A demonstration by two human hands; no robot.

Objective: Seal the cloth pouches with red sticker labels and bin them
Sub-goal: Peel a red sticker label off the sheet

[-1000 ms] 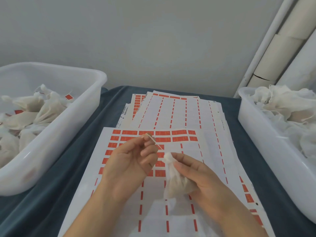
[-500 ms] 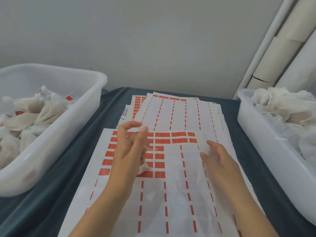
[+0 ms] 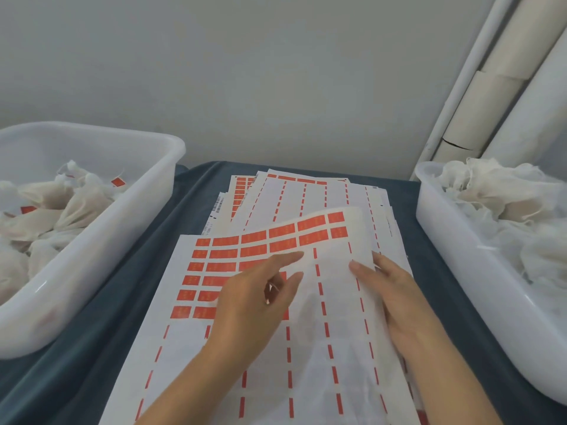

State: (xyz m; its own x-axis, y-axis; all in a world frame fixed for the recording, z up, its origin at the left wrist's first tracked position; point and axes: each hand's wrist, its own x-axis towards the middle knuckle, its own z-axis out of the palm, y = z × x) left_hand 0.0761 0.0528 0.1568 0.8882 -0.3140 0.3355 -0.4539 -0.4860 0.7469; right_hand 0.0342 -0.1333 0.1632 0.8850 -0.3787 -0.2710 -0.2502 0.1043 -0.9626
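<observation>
Sticker sheets (image 3: 306, 191) lie stacked on a counter (image 3: 147, 246) covered in dark blue cloth. On the top sheet (image 3: 214, 348) red labels (image 3: 221, 256) remain at the far left part, and its far right corner curls upward. The left hand (image 3: 251, 299) rests over the middle of this sheet with fingers extended and relaxed, gripping nothing. The right hand (image 3: 389, 289) has its fingers curled around the sheet's right edge, with the thumb on top, lifting it. A white bin (image 3: 147, 191) at left holds pouches (image 3: 61, 207) bearing red labels. Another white bin (image 3: 454, 265) at right holds loose cloth pouches (image 3: 503, 204). Neither hand holds a pouch.
</observation>
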